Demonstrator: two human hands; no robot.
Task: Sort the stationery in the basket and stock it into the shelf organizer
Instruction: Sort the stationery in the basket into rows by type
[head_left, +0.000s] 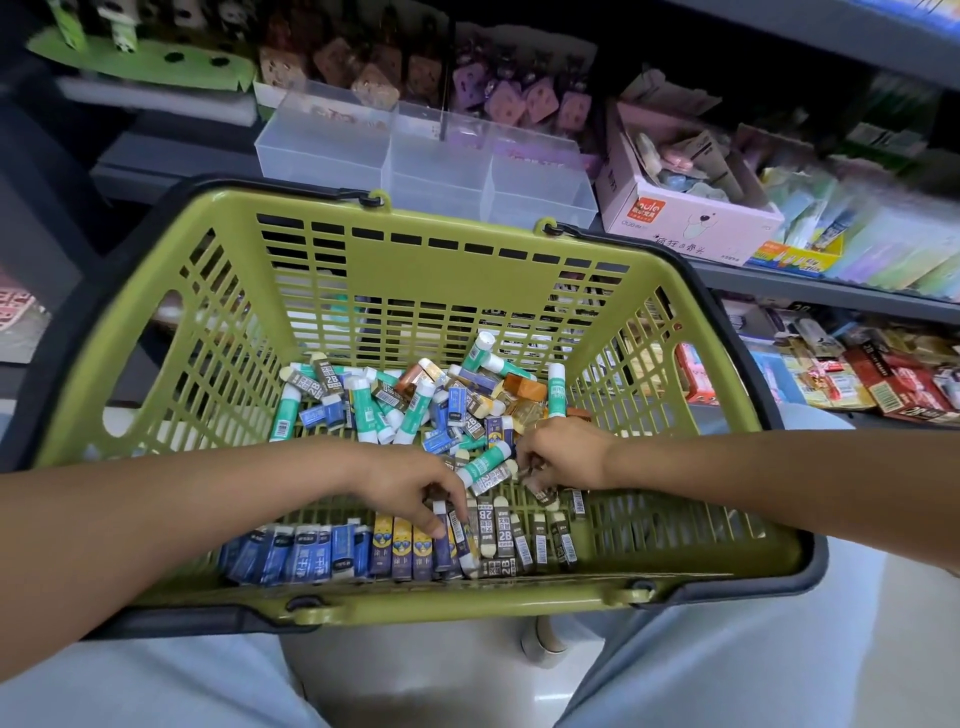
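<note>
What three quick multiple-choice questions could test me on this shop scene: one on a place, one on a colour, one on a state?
1. Where do the sorted erasers stand in a row?
A. along the basket's near wall
B. in the clear organizer
C. on the floor

2. What colour is the basket?
A. red
B. olive green
C. white

3. In what state is the clear shelf organizer?
A. full of glue sticks
B. tipped over
C. upright, compartments looking empty

Answers: 1 A, the row lines the wall nearest the person. 2 B, its lattice walls are green. 3 C, the clear compartments show no stock inside.
</note>
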